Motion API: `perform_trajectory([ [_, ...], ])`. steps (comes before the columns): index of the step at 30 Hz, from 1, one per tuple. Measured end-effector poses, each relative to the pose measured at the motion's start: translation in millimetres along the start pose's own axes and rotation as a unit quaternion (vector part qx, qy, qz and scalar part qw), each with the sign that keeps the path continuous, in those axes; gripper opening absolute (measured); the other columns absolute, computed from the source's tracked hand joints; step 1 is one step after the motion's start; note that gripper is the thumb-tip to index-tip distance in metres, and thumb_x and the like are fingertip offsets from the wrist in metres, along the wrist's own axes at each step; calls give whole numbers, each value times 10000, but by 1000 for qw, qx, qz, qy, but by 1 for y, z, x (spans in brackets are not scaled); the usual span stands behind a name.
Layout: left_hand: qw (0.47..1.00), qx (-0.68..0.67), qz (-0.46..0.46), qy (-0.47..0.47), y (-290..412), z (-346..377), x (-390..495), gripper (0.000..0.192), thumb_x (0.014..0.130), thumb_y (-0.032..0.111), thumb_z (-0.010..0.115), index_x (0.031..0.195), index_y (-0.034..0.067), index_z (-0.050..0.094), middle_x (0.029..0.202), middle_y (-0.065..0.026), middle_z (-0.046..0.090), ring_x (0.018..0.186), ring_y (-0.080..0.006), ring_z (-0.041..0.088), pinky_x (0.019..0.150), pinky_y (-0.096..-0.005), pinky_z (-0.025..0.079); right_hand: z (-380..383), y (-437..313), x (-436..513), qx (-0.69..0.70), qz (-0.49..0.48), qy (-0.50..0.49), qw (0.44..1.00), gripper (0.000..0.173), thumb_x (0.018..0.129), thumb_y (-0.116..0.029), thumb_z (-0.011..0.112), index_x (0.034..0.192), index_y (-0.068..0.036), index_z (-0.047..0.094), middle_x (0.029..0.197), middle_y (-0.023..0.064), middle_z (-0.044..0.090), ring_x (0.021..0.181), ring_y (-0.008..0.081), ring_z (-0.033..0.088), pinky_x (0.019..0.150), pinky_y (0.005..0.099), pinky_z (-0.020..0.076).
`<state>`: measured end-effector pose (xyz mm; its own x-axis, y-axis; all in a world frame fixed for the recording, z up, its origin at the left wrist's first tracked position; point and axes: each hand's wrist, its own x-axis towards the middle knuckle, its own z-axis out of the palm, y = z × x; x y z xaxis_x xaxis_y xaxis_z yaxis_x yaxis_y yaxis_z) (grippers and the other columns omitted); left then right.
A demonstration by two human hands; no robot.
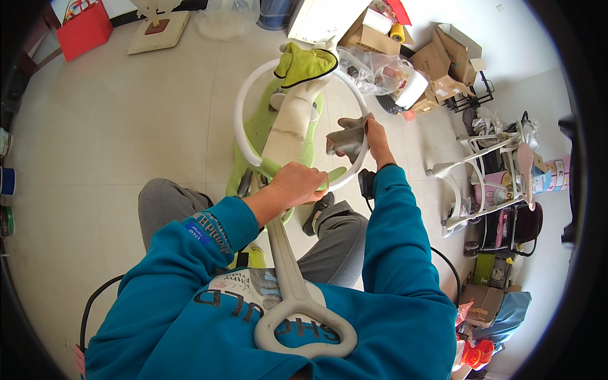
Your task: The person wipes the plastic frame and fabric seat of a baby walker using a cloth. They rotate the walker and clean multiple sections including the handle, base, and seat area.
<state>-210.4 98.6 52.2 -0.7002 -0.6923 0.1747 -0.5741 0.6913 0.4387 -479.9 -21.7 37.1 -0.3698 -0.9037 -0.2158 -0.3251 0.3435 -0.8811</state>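
Note:
A child's ride-on toy stands before me, with a lime-green base (259, 126), a white neck (289, 118) and a white ring (241, 109). My left hand (299, 184) is closed around the green grip at the ring's near side. On the ring's right side, my right hand (378, 140) holds a grey cloth (346, 141) against the rim, its fingers partly hidden. A yellow-green cloth with dark edging (306, 65) drapes over the far end of the neck. Towards my chest runs a grey bar ending in a loop handle (306, 351).
Open cardboard boxes (439, 61) and plastic bags (370, 71) lie at the upper right. A white wheeled frame (484, 166) stands on the right. Upper left are a red bag (85, 33) and a cream square base (161, 35). A black cable (451, 266) curves beside me.

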Motion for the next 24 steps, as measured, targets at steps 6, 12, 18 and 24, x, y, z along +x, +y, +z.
perform_trajectory([
  [6,1000,-17,7,19,0,-4,-2,188,793,307,570,811,123,604,703,-62,629,634,-251,633,580,-383,490,-14,32,-37,3,4,-42,999,473,955,-397,365,1064,16,568,878,72,577,768,169,510,683,325,436],
  [12,999,-31,11,19,2,-6,-1,201,792,301,574,802,103,607,707,-75,634,639,-261,634,584,-392,492,-13,26,-12,-169,-1,-19,985,506,964,-389,350,1053,44,595,922,141,643,836,224,609,709,340,476],
  [18,998,-42,18,33,1,-3,-3,219,798,320,579,810,104,612,702,-71,637,616,-259,630,560,-387,487,9,-16,56,-343,-112,27,932,476,902,-378,387,1009,21,624,982,252,623,948,389,588,817,426,447],
  [24,999,-22,11,31,0,-3,-1,208,796,324,582,830,123,622,688,-52,632,600,-255,625,545,-373,485,-1,4,44,-191,-85,22,978,494,926,-405,382,1030,17,616,980,215,635,920,347,604,789,406,459],
])
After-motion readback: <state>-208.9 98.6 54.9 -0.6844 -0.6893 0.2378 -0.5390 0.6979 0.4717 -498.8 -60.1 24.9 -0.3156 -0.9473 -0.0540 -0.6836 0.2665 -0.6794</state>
